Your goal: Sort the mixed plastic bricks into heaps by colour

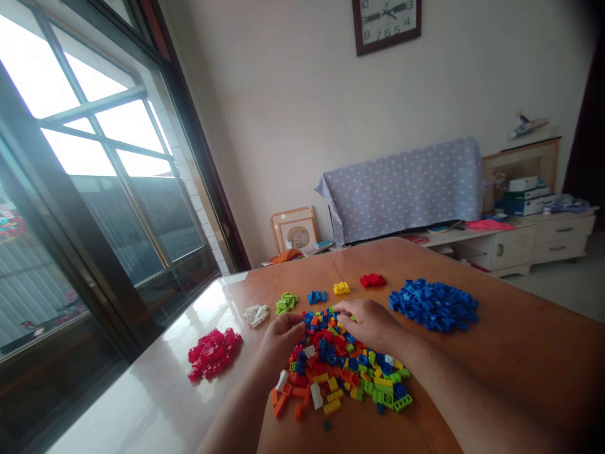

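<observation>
A mixed pile of toy building bricks (338, 362) in red, orange, yellow, green, blue and white lies on the table before me. My left hand (283, 331) is at the pile's far left edge, with thumb and fingers drawn together beside some blue bricks. Whether a brick is between those fingertips is too small to tell. Over the far right side of the pile rests my right hand (366, 321). Its index finger and thumb are apart, reaching over the bricks, and the other fingers are partly hidden behind the hand.
Sorted by colour around the pile are pinkish-red bricks (215, 354), white bricks (256, 315), light green bricks (286, 302), a few blue bricks (316, 296), yellow bricks (341, 288), red bricks (373, 280) and a large blue heap (432, 304). The wooden table (510, 359) has its far edge near a cabinet.
</observation>
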Action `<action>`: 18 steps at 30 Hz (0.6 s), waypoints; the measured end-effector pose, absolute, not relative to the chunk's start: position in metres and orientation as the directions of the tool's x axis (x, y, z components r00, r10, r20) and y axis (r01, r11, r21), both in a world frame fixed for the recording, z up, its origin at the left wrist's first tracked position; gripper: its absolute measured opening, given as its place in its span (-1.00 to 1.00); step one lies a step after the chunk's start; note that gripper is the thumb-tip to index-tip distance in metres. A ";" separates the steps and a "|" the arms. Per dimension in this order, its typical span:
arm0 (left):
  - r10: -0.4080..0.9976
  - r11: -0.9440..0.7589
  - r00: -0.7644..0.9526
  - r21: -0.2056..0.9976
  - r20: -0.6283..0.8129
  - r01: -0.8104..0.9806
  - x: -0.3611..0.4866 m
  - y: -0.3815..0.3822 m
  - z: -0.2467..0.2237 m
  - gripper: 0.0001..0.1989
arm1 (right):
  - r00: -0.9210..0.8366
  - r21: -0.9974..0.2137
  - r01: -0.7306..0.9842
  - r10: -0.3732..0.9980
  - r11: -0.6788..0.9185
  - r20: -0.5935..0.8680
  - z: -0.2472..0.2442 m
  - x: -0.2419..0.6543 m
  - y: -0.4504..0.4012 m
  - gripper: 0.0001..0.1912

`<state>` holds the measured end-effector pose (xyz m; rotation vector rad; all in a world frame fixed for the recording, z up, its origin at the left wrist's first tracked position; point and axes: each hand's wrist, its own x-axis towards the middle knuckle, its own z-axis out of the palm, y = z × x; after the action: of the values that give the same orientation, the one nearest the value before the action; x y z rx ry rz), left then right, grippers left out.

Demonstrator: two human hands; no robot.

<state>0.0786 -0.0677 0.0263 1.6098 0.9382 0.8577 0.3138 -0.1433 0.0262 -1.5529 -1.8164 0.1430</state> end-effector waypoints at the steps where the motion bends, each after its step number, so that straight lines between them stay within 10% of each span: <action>1: 0.894 -0.129 0.443 0.983 0.060 0.128 0.085 -0.071 0.029 -0.52 | -0.017 -0.532 0.796 0.890 0.288 0.455 0.028 0.312 -0.145 -0.67; 9: 0.844 -0.053 0.533 0.998 0.065 -0.038 0.125 -0.091 0.028 -0.43 | -0.168 -0.537 0.710 0.850 0.455 0.499 0.035 0.299 -0.148 -0.65; 18: 0.867 -0.229 0.465 0.972 0.179 0.054 0.113 -0.084 0.024 -0.46 | 0.083 -0.543 0.799 0.847 0.259 0.526 0.039 0.337 -0.143 -0.78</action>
<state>0.1132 -0.0837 0.0243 1.6298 0.8121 0.9362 0.3371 -0.1433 0.0389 -1.5275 -1.7005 0.0728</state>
